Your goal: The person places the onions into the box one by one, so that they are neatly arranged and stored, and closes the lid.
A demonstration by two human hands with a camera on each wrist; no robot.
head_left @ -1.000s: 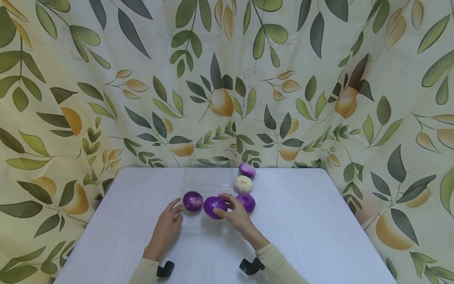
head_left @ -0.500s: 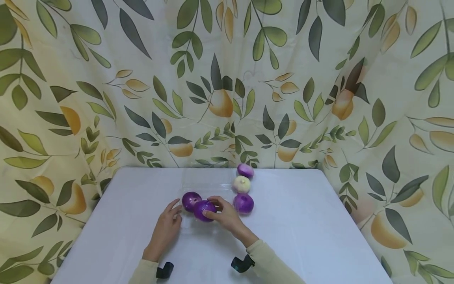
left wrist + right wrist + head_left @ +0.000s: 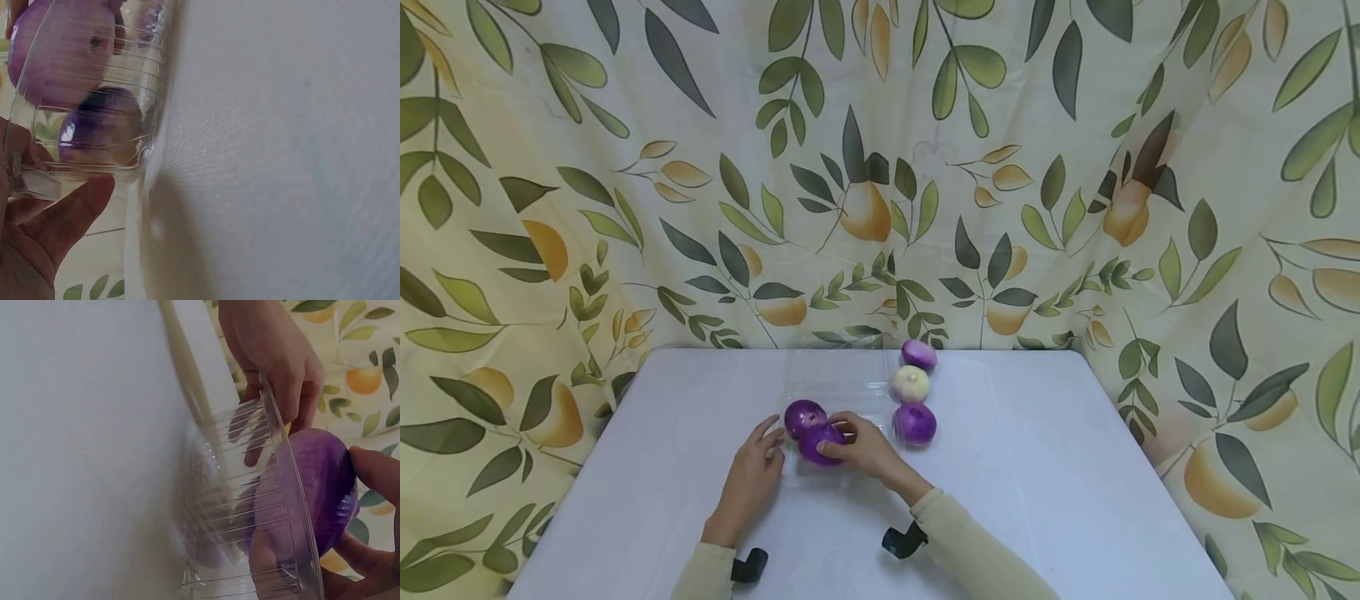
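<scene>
A clear plastic clamshell box (image 3: 868,407) sits mid-table with its lid folded back. One purple onion (image 3: 800,415) lies in its left end. My right hand (image 3: 868,450) holds a second purple onion (image 3: 817,448) between thumb and fingers, low in the box opening and overlapping the first one in the head view. In the right wrist view the held onion (image 3: 328,487) sits at the box rim, partly within the walls. At the box's left end, my left hand (image 3: 748,479) grips the edge, with its thumb (image 3: 94,197) against the end wall in the left wrist view.
Right of the box stand a purple onion (image 3: 914,425), a white onion (image 3: 912,383) and a paler purple onion (image 3: 919,355) in a row toward the back. A white cloth covers the table (image 3: 1037,467). A leaf-patterned curtain (image 3: 865,208) hangs behind.
My right hand has carried its purple onion leftward, up to the one in the box. My left hand has stayed at the box's left end.
</scene>
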